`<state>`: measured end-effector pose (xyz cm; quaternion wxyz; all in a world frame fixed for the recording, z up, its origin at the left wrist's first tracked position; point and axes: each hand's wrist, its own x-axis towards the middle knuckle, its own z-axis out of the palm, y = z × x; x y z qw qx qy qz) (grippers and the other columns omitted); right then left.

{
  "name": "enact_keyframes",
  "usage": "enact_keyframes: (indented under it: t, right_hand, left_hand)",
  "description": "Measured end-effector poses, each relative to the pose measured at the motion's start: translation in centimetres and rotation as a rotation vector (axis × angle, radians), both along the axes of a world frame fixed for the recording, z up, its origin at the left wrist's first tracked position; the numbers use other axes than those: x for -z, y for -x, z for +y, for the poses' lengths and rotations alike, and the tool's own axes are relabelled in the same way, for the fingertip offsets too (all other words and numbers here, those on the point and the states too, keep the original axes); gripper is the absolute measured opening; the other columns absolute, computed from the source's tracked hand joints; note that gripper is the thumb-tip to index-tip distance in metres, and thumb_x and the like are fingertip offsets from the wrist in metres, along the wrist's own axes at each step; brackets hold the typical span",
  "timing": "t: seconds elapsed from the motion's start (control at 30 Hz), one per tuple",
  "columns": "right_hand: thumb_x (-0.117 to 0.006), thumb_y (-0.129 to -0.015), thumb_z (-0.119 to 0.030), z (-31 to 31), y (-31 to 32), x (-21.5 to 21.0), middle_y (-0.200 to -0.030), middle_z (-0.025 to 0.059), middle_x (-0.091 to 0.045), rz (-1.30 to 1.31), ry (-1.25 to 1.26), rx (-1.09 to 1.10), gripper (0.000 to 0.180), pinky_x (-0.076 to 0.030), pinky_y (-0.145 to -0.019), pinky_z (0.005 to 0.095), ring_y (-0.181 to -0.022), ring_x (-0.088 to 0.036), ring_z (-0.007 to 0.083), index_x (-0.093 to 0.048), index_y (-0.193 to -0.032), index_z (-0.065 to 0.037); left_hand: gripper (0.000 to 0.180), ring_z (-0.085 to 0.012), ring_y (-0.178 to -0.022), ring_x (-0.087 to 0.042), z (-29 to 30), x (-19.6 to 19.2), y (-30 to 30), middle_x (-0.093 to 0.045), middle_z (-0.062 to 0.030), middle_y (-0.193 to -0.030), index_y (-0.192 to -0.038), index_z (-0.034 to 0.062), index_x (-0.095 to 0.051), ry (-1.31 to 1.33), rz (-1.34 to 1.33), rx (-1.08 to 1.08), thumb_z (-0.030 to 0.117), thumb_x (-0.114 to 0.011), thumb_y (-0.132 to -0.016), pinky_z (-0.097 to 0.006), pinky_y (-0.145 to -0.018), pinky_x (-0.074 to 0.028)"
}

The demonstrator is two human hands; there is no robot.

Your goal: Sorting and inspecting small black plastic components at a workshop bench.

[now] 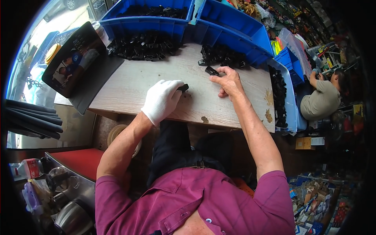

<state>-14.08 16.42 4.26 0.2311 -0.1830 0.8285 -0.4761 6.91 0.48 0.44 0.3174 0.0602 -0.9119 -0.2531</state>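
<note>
My left hand (pixel 162 98), in a white knit glove, is closed on a small black part (pixel 183 88) above the tabletop. Only the part's end sticks out past the fingers, so its exact kind is hidden. To the right, my bare right hand (pixel 230 81) pinches another small black plastic piece (pixel 212 71) between thumb and fingers. That piece sits just in front of a pile of black parts (pixel 221 56) at the table's far right. A larger heap of similar black parts (pixel 143 46) lies at the far left of the wooden table (pixel 145 84).
Two blue bins (pixel 231 23) stand along the far edge, the left one holding black parts. A tablet in a dark folding case (pixel 74 58) leans at the left. Right of the table is a light-blue tub (pixel 291 102) of black parts. A person (pixel 323 96) sits beyond.
</note>
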Motion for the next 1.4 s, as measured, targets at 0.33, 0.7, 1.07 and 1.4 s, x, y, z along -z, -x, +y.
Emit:
enact_keyframes:
  t: [0.33, 0.7, 1.07, 1.4]
  right_hand:
    - [-0.081, -0.081, -0.016, 0.3, -1.1, 0.9, -0.067, -0.0004, -0.06, -0.009, -0.075, -0.124, 0.032, -0.045, -0.038, 0.0279, -0.044, -0.049, 0.0097, -0.07, -0.11, -0.006]
    - [-0.072, -0.083, -0.008, 0.7, -2.4, 0.5, -0.056, -0.0005, -0.056, -0.001, -0.047, -0.179, 0.028, -0.047, -0.036, 0.0279, -0.042, -0.05, 0.0095, -0.072, -0.111, -0.004]
    - [-0.066, -0.082, -0.004, 0.9, -1.9, 1.5, -0.055, -0.0004, -0.055, -0.034, 0.025, -0.183, 0.037, -0.046, -0.036, 0.0279, -0.039, -0.05, 0.0101, -0.07, -0.119, -0.002]
    - [-0.067, -0.082, -0.002, 1.3, -2.0, 1.0, -0.057, -0.0017, -0.054, -0.056, -0.013, -0.187, 0.034, -0.047, -0.038, 0.0268, -0.044, -0.048, 0.0078, -0.072, -0.116, -0.003]
  left_hand:
    - [0.023, -0.0369, -0.093, -0.068, 0.5, -0.3, 2.8, -0.073, -0.0147, -0.1, -0.111, 0.0056, -0.07, -0.173, 0.094, 0.044, 0.006, -0.068, -0.088, -0.043, -0.083, -0.056]
    - [0.029, -0.0326, -0.099, -0.069, 0.4, -0.2, 8.6, -0.074, -0.0095, -0.106, -0.115, 0.0089, -0.073, 0.157, -0.015, 0.295, 0.006, -0.064, -0.089, -0.04, -0.086, -0.057]
    - [0.028, -0.0343, -0.098, -0.069, -0.1, 0.4, 8.3, -0.073, -0.0121, -0.108, -0.113, 0.0065, -0.073, 0.089, 0.082, 0.33, 0.004, -0.065, -0.087, -0.041, -0.084, -0.056]
    - [0.027, -0.0325, -0.096, -0.068, 0.8, 0.1, 7.7, -0.07, -0.0102, -0.105, -0.112, 0.0065, -0.07, 0.184, 0.044, 0.331, 0.007, -0.065, -0.085, -0.041, -0.083, -0.055]
